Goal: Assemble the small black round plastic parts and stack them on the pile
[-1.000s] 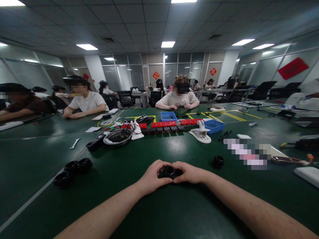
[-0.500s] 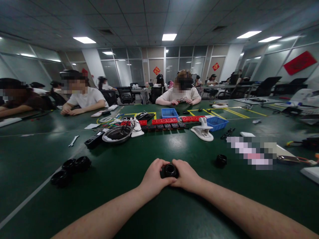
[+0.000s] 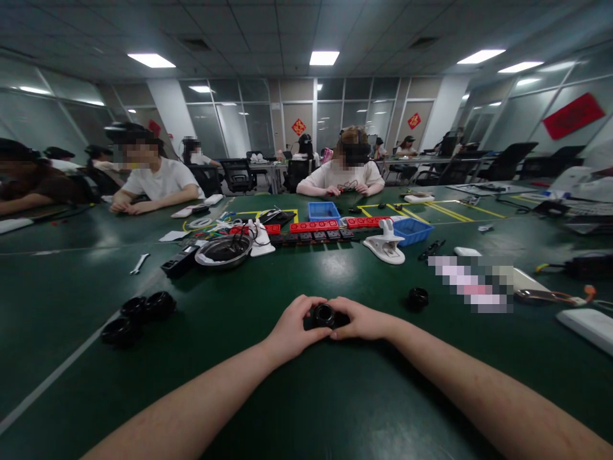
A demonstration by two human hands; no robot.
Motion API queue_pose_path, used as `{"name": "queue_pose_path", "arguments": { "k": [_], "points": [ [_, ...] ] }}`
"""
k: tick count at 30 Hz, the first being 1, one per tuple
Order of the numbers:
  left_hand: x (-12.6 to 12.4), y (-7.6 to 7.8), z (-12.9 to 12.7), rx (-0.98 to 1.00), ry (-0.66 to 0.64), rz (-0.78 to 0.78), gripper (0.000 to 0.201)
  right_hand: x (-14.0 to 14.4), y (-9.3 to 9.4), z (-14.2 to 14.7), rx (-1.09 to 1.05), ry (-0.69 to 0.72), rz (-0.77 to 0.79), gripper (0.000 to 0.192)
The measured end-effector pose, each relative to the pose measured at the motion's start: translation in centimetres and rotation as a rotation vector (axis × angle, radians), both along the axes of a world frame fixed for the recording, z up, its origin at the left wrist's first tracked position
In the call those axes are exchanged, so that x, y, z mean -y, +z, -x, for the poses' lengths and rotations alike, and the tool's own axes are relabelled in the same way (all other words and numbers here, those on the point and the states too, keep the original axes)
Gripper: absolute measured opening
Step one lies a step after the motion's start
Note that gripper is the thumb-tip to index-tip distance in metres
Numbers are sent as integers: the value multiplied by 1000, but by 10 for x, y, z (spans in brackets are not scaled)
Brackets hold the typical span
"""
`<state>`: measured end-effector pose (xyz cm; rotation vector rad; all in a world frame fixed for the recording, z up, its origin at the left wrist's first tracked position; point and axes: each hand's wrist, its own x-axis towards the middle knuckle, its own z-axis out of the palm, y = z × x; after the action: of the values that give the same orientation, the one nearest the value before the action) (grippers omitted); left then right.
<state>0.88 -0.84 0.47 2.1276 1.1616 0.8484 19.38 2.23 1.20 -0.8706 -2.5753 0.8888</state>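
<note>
Between my two hands, low over the green table, is a glossy black ring-shaped part (image 3: pixel 324 314) with its round opening facing up towards me. My left hand (image 3: pixel 294 327) curls round its left side, thumb in front and fingers behind. On the other side my right hand (image 3: pixel 360 319) has its thumb and fingertips at the part's right edge, with a dark gap between the palm and the part. Whether the part rests on the table is hard to tell. A similar black ring (image 3: pixel 418 298) stands to the right, and several more black rings (image 3: pixel 160 305) are grouped at the left.
Further back are a metal bowl (image 3: pixel 223 250) with dark cable, red power strips (image 3: pixel 313 226), a white clip stand (image 3: pixel 384 243) and blue bins (image 3: pixel 410 232). A wrench (image 3: pixel 140 264) lies on the left. Co-workers sit across the green table (image 3: pixel 306 396).
My right hand has loosened, with its fingers straighter and its palm further from the ring-shaped part. My left hand stays round it. The whole view has shifted slightly.
</note>
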Motion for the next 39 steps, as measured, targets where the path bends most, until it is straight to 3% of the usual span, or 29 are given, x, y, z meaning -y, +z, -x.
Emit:
{"name": "queue_pose_path", "arguments": {
  "k": [5, 21, 25, 29, 32, 36, 39],
  "points": [
    [-1, 2, 0, 0, -20, 29, 40, -6, 1, -2, -6, 54, 34, 28],
    [-7, 5, 1, 27, -21, 73, 39, -7, 4, 4, 1, -48, 70, 30],
    [-5, 6, 2, 6, 53, 74, 39, -4, -1, 11, 30, -164, 43, 30],
    [-4, 7, -1, -11, 161, 84, 35, 4, -10, 22, 89, -405, -100, 35],
    [-6, 7, -5, -37, 207, 102, 36, 9, -12, 27, 136, -487, -166, 33],
    [-10, 1, -2, -105, 136, 121, 36, 11, -11, 30, 186, -496, -125, 34],
    [-10, -12, 6, -144, 65, 75, 35, 11, -15, 31, 163, -468, -93, 48]
  ]
}}
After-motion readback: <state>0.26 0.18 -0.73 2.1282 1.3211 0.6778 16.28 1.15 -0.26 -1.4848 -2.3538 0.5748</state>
